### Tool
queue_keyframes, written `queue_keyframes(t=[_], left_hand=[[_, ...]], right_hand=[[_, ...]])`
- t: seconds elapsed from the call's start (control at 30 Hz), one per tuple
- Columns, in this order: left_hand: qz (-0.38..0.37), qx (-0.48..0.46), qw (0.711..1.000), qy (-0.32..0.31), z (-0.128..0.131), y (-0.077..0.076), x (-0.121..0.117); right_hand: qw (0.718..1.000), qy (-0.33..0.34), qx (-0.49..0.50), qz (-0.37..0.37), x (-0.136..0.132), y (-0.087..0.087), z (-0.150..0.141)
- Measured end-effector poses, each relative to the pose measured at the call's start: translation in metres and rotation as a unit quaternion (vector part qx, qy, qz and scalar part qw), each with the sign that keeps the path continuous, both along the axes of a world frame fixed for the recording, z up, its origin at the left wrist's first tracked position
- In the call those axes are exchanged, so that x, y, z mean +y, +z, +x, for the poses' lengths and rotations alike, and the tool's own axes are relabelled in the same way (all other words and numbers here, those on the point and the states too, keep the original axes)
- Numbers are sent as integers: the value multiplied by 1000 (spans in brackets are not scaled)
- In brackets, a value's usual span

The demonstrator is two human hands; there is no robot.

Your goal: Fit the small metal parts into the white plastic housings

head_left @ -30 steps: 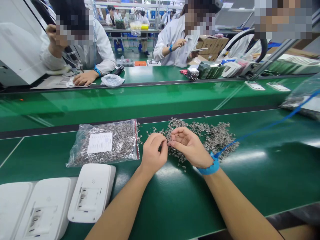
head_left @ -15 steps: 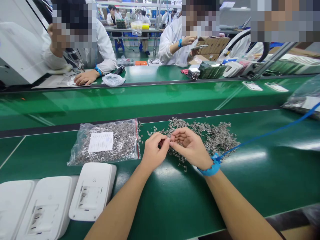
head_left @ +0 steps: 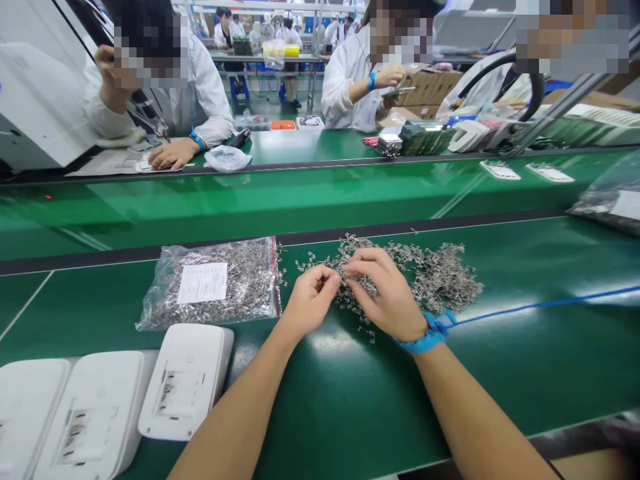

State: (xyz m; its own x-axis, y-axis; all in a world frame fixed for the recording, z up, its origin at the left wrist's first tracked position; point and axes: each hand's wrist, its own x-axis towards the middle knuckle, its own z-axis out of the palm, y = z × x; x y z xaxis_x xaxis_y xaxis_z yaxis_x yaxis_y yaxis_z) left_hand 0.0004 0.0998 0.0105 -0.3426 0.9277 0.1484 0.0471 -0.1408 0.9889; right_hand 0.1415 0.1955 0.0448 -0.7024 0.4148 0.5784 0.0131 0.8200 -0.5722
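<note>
My left hand is closed in a pinch, thumb against the curled index finger. Whatever sits at its fingertips is too small to make out. Close by on the right, my right hand has its thumb and bent fingers drawn together at the left fingertips, and any piece between them cannot be made out. A blue wristband with a cord circles my right wrist. Behind and beneath the hands lies a loose pile of small silvery metal clips, spread over the green table.
A clear zip bag full of similar metal pieces lies left of my hands. Several white plastic housings rest at the front left. Another bag sits at the right edge. Across the green belt, co-workers handle parts.
My right hand's fingers have shifted, with thumb and index finger drawn nearer each other at the left fingertips. The blue cord hangs lower on the right. My left hand has hardly moved.
</note>
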Motion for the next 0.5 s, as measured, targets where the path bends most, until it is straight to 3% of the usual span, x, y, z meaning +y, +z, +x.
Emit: queue_keyframes(t=[0.07, 0.17, 0.27, 0.37, 0.43, 0.5], left_hand=[[9, 23, 1000, 16, 0, 0, 0], [24, 64, 997, 37, 1, 1, 0], [35, 105, 992, 59, 2, 3, 0], [25, 119, 989, 83, 3, 2, 0], [8, 93, 992, 87, 2, 1, 0], [-8, 30, 998, 62, 1, 0, 1]], right_hand=[[993, 12, -14, -119, -2, -1, -2], [947, 54, -65, -310, -3, -3, -3], [929, 47, -82, -358, -3, -5, -2], [966, -4, -48, -252, -5, -7, -3], [994, -29, -23, -106, -7, -7, -4], [999, -35, 1, 42, -10, -8, -4]])
